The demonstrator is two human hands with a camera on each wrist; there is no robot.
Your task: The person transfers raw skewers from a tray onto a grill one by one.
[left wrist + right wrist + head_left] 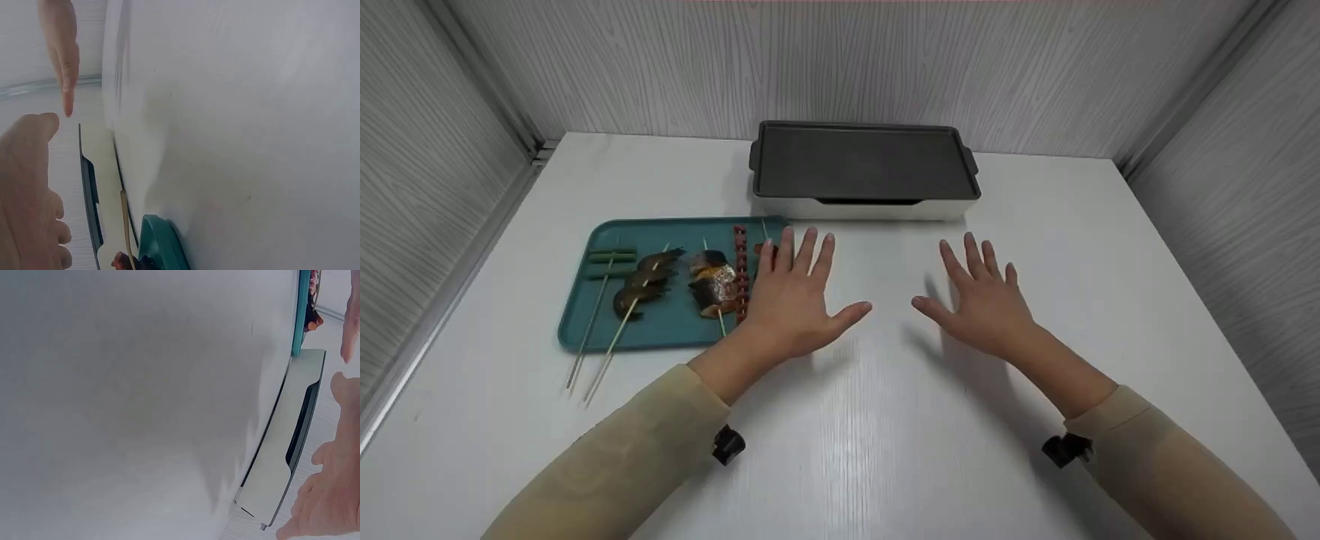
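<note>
Past near sleeves [622,450], with left hand [795,304] and right hand [988,311] spread and empty, could totally snag skewers [645,277] overhanging the left-side tray [667,330] by sweeping left too low.

Holds the right hand [337,486] at the right edge, with thumb pointing up, just below the fingertips of the left hand [353,318] and apart from them. Faces a grill [274,444] on the white table [140,410], with a teal tray [301,315] near its upper end, bearing food [312,322].
</note>
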